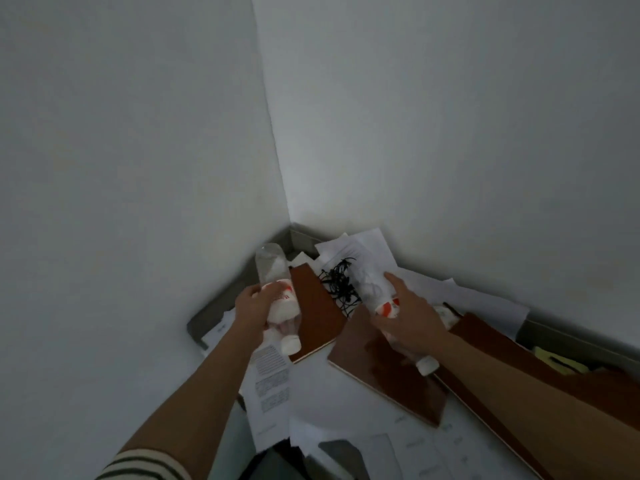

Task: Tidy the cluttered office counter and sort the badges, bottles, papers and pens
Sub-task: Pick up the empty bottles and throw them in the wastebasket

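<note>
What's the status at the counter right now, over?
Left hand grips left bottle. Right hand grips right bottle. Loose papers, brown boards and black cord tangle clutter the counter below.

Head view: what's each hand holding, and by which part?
A bottle each: left hand grips the left bottle around its label; right hand grips the right bottle between label and cap.

Office: printed papers (272, 379), wooden boards (388, 372).
</note>
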`<move>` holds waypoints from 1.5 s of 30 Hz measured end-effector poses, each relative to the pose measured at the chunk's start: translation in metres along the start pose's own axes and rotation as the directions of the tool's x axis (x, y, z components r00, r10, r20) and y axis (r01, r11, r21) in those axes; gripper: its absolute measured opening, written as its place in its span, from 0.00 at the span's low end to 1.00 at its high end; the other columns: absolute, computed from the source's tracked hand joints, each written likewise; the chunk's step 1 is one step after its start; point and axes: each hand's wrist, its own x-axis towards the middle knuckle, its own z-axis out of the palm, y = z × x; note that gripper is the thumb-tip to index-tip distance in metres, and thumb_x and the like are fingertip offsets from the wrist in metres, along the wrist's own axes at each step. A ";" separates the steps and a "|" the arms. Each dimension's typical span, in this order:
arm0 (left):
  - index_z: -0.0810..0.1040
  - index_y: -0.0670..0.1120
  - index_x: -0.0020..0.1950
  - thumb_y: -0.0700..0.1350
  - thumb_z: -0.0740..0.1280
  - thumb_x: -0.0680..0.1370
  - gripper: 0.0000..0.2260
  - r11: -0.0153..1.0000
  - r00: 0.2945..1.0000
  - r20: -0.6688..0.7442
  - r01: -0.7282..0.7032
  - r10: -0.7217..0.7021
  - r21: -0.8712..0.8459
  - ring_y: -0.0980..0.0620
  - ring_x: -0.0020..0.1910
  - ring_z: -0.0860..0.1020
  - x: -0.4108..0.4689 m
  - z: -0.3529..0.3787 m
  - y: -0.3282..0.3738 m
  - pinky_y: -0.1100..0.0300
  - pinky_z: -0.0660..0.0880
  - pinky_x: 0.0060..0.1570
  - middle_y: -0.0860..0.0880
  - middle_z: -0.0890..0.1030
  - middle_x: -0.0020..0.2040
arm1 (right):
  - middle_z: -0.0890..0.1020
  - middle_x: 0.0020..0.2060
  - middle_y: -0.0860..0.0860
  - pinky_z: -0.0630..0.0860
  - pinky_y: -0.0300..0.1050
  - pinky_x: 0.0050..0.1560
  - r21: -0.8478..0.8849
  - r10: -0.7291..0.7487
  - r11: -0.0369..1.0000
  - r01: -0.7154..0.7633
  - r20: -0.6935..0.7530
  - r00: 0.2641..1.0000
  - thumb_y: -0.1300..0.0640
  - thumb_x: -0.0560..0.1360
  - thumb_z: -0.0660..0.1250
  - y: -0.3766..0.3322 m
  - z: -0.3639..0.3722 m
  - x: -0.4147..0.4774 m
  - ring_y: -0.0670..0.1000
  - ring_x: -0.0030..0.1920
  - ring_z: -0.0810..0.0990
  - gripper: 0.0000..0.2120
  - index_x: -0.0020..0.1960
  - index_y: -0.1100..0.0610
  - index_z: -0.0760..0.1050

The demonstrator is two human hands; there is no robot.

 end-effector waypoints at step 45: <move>0.79 0.43 0.54 0.48 0.70 0.77 0.11 0.837 -0.176 -0.867 -0.404 -0.466 -0.368 0.44 0.37 0.80 -0.934 -0.710 -0.466 0.53 0.78 0.38 0.40 0.82 0.44 | 0.76 0.61 0.53 0.74 0.44 0.49 0.646 -0.662 -0.003 0.764 0.571 -0.486 0.40 0.70 0.69 -0.518 0.460 -0.962 0.53 0.55 0.78 0.42 0.77 0.42 0.50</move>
